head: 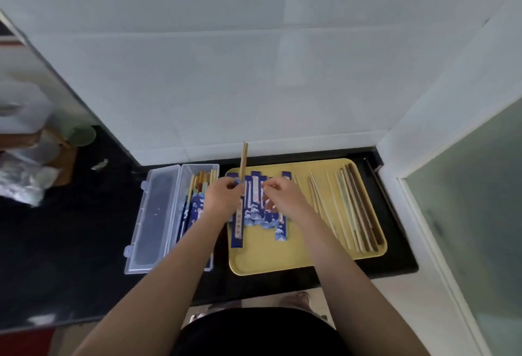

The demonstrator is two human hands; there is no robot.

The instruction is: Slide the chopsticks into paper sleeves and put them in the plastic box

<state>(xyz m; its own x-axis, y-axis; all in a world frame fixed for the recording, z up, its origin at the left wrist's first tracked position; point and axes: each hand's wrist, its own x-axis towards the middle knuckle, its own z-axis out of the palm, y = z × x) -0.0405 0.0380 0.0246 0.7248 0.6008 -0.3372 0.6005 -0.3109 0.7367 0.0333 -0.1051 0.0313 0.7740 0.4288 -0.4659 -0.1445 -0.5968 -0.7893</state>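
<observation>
From the head camera I see my left hand (224, 193) with its fingers curled around a blue sleeve (236, 228). A pair of chopsticks (243, 159) stands out past those fingers, toward the wall, so I judge the pair is only partly inside. My right hand (282, 197) is just beside the left one; its fingers are bent over the other sleeves (261, 203) on the yellow tray (282, 264), but I cannot tell if they pinch anything. Further right of these fingers lie the bare chopsticks (347, 208), still without paper. Left of my left hand the box (185, 183) is open, with its lid (154, 220) laid flat, and some filled sleeves are already inside.

The risk I see: the paper is thin, so if I push the pair at an angle, the tips may catch and crumple or tear the sleeve. The right hand may also drag the neighbouring sleeves out of order.
</observation>
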